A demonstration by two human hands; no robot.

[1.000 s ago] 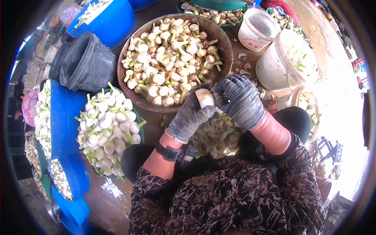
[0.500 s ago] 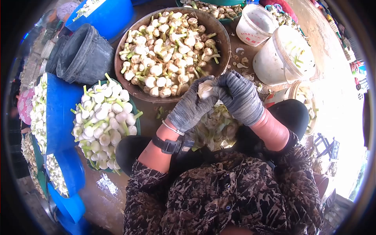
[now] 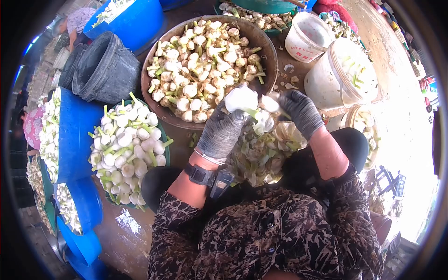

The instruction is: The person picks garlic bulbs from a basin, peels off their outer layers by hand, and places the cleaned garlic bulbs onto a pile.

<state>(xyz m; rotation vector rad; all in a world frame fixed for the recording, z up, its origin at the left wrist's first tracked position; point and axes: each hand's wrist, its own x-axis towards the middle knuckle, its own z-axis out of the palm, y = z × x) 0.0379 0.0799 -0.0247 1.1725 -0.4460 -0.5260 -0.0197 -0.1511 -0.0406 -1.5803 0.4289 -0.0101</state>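
Observation:
In my left hand (image 3: 221,132), gloved in grey knit, is a garlic bulb (image 3: 241,99) with a white, clean-looking head and a short green stem. My right hand (image 3: 301,111), in the same kind of glove, is pinched on a piece of browned garlic skin (image 3: 269,103) just right of the bulb. Below both hands lies a heap of peeled skins (image 3: 261,151) between my knees. Beyond them, a wide brown basin (image 3: 145,88) holds many bulbs with dirty outer skin. To the left, white bulbs (image 3: 128,149) with green stems fill a green-rimmed basin.
Blue tubs (image 3: 77,135) with garlic line the left side, near a black bucket (image 3: 105,67). On the right stand a white bucket (image 3: 322,86) with green stem pieces and a smaller white bucket (image 3: 303,44). Another person's patterned clothing (image 3: 83,19) shows at upper left.
My hands have drawn apart, the right one moving right with skin in its fingers. The bulb, mostly covered by fingers before, now shows white in my left hand.

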